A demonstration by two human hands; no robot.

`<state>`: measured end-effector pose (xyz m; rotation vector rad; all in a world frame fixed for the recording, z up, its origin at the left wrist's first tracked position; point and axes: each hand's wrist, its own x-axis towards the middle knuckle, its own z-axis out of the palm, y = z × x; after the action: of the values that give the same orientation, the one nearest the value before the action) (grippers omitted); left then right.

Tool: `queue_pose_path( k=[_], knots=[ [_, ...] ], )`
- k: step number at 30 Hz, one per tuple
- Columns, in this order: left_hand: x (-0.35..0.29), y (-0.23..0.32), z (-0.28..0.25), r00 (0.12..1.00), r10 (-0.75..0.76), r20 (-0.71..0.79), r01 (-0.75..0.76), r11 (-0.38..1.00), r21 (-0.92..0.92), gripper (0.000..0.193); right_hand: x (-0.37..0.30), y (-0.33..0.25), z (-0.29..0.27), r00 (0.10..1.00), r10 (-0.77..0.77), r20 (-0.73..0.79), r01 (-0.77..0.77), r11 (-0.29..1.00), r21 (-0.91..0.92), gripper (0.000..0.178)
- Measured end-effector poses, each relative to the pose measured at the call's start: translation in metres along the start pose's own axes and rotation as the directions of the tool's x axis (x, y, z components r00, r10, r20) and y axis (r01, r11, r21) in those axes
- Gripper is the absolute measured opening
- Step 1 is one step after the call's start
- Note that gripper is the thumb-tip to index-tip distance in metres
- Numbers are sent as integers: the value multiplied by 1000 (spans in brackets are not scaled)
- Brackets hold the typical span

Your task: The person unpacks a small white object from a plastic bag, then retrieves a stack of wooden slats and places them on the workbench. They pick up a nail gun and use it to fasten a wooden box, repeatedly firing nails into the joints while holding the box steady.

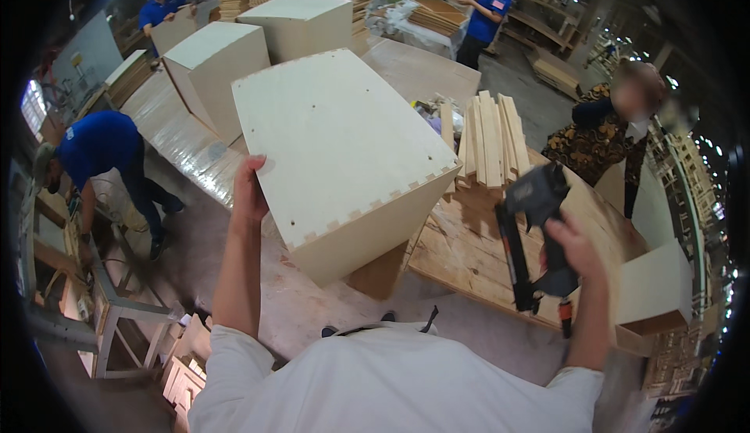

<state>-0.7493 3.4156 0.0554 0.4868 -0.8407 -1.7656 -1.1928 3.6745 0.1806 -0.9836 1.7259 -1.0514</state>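
Left hand, fingers wrapped on the edge of a pale finger-jointed wooden box at frame centre; right hand, fingers clenched around a black nail gun at right, above the desk.

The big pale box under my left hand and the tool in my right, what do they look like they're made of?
The box looks like unfinished light wood panels: matte cream faces and finger-jointed edges along its rim. The nail gun in the right hand looks like dark metal or plastic, hard to say which; its body is matte black-grey.
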Motion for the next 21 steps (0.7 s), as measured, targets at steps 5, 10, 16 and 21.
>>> queue_pose_path(
  k=[5,10,16,21],
  knots=[
    [0,-9,-30,998,-55,40,58,996,-65,54,-21,-115,14,991,-128,-32,123,983,-133,38],
    [-16,-8,-17,999,-14,31,17,997,-81,52,-15,-167,69,994,-61,88,80,971,-224,36],
    [-4,-6,-20,995,15,94,-11,999,-41,51,-2,-179,91,991,49,125,-1,933,-360,38],
    [-4,-1,-20,995,43,90,-46,999,27,52,4,-182,94,994,55,90,-23,945,-327,37]
  ],
)
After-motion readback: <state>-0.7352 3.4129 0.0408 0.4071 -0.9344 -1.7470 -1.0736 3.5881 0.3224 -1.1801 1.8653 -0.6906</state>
